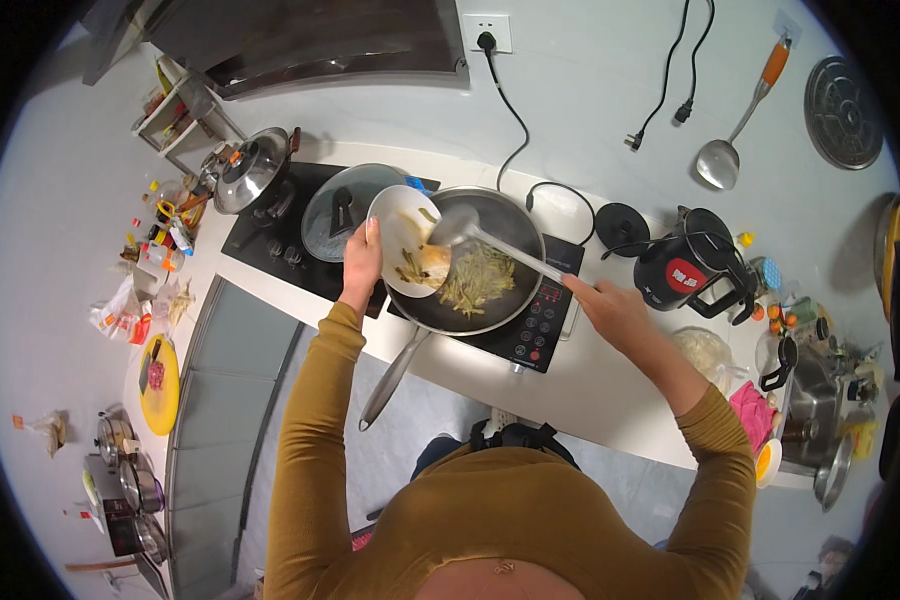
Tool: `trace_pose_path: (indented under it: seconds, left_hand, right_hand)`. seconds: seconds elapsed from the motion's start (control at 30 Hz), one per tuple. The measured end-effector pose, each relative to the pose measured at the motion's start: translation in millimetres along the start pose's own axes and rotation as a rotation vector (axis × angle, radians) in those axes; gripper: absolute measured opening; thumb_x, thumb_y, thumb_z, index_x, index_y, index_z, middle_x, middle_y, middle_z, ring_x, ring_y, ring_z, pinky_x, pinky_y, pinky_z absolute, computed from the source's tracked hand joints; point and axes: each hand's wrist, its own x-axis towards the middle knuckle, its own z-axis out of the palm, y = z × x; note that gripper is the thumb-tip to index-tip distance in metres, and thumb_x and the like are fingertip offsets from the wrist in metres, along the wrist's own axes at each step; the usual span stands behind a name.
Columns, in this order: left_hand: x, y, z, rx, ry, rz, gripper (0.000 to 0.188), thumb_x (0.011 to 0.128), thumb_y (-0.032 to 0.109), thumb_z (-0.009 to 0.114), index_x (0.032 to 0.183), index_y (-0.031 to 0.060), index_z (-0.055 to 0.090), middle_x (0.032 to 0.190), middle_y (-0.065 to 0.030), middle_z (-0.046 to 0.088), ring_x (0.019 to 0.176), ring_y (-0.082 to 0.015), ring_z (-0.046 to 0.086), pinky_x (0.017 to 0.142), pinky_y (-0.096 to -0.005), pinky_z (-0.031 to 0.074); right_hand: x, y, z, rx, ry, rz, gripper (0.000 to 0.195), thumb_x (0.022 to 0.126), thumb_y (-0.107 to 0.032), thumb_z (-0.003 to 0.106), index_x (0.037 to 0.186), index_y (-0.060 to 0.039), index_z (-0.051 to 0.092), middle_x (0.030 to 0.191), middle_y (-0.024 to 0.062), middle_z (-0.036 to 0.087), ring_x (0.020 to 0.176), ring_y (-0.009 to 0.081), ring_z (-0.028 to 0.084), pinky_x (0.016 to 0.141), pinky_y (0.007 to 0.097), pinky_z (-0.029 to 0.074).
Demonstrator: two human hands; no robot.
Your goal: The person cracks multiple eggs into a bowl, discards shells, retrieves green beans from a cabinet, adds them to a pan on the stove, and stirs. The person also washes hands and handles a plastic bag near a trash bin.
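My left hand [362,264] grips the rim of a white bowl [396,214], tilted over the left side of a dark frying pan [519,225]. Brownish sauce and a few pale green strips cling inside the bowl. In my right hand [607,309] is the handle of a metal spatula [456,225], its head at the bowl's right edge. A heap of cooked pale green shreds [476,279] lies in the pan, partly behind the bowl. The pan rests on a black electric cooktop [534,330], its long handle pointing towards me.
Left of the pan, a glass lid [322,206] lies on a black gas hob [251,244], near a lidded pot [251,176]. A black kettle [667,270] stands to the right. On the left counter, a yellow cutting board [163,397] holds a knife and chopped meat [156,376].
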Motion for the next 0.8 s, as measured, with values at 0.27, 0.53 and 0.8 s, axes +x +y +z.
trace_pose_path:
  seconds: [0.27,0.53,0.8]
  left_hand:
    - [-12.9,21.0,16.7,-0.002,0.023,0.066,0.049,0.099,0.039,0.038,0.116,-0.0018,0.059,0.102,-0.0244,0.065,0.098,-0.0357,0.063,0.084,-0.0388,0.047]
    - [-18.1,23.8,16.7,0.010,0.081,0.158,0.045,0.100,0.036,0.038,0.115,-0.0006,0.059,0.095,-0.0257,0.064,0.093,-0.0395,0.062,0.079,-0.0411,0.047]
    - [-17.1,23.6,11.9,0.058,0.090,0.104,0.045,0.100,0.036,0.037,0.121,0.0027,0.057,0.103,-0.0253,0.064,0.098,-0.0412,0.061,0.083,-0.0425,0.047]
  right_hand:
    - [-4.4,-6.1,15.4,-0.048,-0.045,0.051,0.047,0.081,-0.010,0.058,0.125,-0.0274,0.055,0.070,0.0063,0.053,0.058,0.0259,0.058,0.046,0.0375,0.045]
    - [6.3,-9.4,2.2,0.527,0.089,0.087,0.034,0.085,-0.020,0.063,0.118,-0.0267,0.060,0.071,0.0083,0.059,0.066,0.0287,0.061,0.055,0.0396,0.046]
    - [6.8,7.4,-22.9,0.023,-0.083,-0.037,0.034,0.083,-0.013,0.062,0.115,-0.0241,0.063,0.062,0.0057,0.052,0.054,0.0248,0.056,0.047,0.0358,0.042]
